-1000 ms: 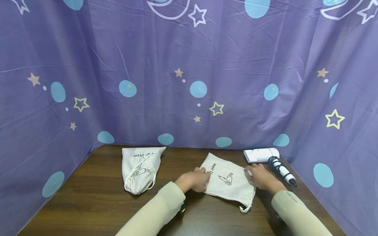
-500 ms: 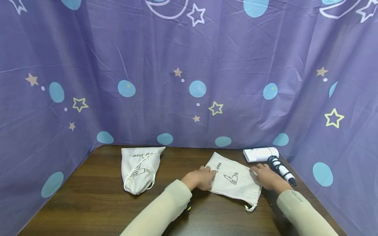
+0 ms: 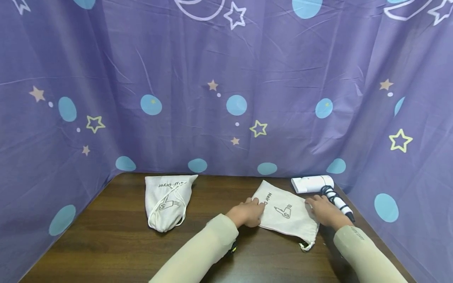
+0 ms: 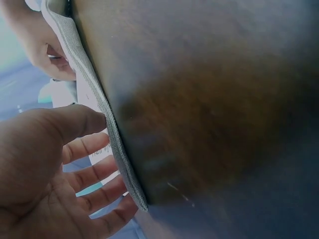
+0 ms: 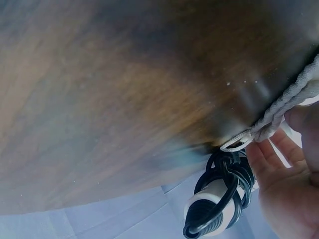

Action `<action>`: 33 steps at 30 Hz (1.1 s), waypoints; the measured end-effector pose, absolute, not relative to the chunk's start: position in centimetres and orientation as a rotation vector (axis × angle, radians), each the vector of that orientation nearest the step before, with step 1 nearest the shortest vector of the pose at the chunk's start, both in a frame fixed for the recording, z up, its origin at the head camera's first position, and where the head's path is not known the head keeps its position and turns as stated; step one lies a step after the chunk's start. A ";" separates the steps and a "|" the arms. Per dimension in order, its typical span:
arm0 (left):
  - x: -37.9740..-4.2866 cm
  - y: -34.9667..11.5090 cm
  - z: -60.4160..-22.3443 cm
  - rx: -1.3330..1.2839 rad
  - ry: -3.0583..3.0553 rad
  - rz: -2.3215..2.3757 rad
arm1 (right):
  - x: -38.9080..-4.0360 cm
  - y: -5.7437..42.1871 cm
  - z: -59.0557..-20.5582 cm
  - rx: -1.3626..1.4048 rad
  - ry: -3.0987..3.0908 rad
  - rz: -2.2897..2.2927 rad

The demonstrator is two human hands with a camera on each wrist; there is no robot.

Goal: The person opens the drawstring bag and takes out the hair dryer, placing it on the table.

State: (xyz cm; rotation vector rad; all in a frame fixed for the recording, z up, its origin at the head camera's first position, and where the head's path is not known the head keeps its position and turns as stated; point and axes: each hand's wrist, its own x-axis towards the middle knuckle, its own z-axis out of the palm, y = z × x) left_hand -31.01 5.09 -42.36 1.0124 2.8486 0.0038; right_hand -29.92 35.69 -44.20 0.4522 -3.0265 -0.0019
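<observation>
A cream drawstring bag printed with a hair dryer picture lies flat and skewed on the table, right of centre. My left hand holds its left edge; in the left wrist view the thumb meets the edge and the fingers reach past it. My right hand grips the other end near the gathered mouth, with the white cord loop beside the fingers in the right wrist view. Just beyond the right hand sits a white hair dryer, a black cord wrapped round its handle. The bag's underside is hidden.
A second drawstring bag, full-looking with its cord on top, stands at the left on the brown wooden table. A small black-and-yellow thing shows under the left sleeve. Purple patterned curtain surrounds the back and sides.
Both hands and the flat bag between them have shifted to the right, closer to the hair dryer. The other bag and the dryer stay put.
</observation>
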 end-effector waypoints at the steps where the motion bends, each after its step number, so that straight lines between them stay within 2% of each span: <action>1: -31.0 5.1 -42.4 1.011 2.852 0.000 | -30.0 35.7 -44.2 0.448 -3.028 -0.007; 13: -31.3 5.0 -41.8 1.070 2.812 -0.024 | -30.2 35.9 -44.7 0.444 -2.995 -0.030; 21: -31.9 1.7 -40.8 1.083 2.804 0.247 | -30.1 35.8 -44.7 0.426 -3.009 -0.021; 33: -32.9 -3.2 -40.0 1.046 2.890 0.318 | -30.1 35.6 -44.8 0.404 -3.012 -0.006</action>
